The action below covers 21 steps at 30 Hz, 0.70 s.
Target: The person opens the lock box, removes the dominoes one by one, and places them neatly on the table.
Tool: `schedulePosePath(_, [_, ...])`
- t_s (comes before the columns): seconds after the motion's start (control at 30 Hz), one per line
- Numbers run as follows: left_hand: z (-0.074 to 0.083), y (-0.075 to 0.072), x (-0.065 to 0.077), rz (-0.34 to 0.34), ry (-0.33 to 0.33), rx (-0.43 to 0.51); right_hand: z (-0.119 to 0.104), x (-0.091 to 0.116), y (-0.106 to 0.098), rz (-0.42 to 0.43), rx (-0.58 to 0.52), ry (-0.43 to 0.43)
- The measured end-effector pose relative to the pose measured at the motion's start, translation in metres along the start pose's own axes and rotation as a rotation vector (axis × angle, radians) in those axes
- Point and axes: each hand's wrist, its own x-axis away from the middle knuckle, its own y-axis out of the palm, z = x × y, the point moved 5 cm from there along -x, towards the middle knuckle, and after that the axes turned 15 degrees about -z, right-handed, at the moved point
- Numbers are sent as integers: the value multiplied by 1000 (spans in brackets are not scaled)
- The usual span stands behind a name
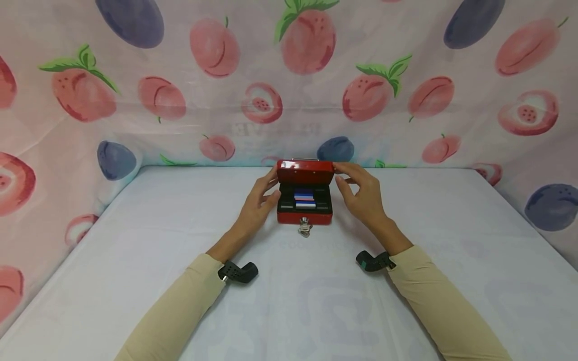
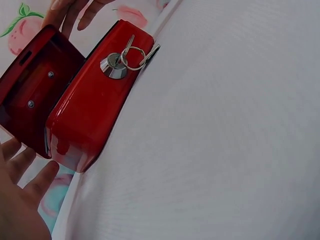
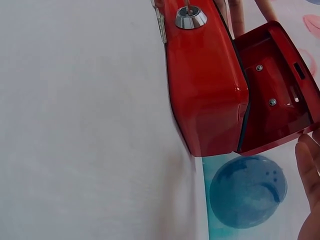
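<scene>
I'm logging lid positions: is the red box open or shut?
Open: the red box has its lid raised, baring the black interior.

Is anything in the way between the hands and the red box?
No, nothing visible: the left hand and right hand are at opposite sides of the red cash box, beside its raised lid. The keys hang in front.

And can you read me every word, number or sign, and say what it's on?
No text can be read for sure.
Fruit-patterned cloth: faint letter-like marks, too pale to read.
White cloth: faint marks, too blurred to read.
Red box: no writing on the sides that show.
Blue and white things inside: too small to tell.
Keys: too small to tell.
</scene>
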Motion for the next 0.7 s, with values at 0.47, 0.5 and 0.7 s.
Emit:
schedulePosePath(0.47, [-6,1,0,-34,-61,78,5,-1,10,-179,-75,85])
schedulePosePath(0.5, [-6,1,0,-29,-64,74,6,0,10,-189,-82,92])
schedulePosePath(0.7, [-7,-1,0,-17,-74,103,9,1,12,-222,-130,123])
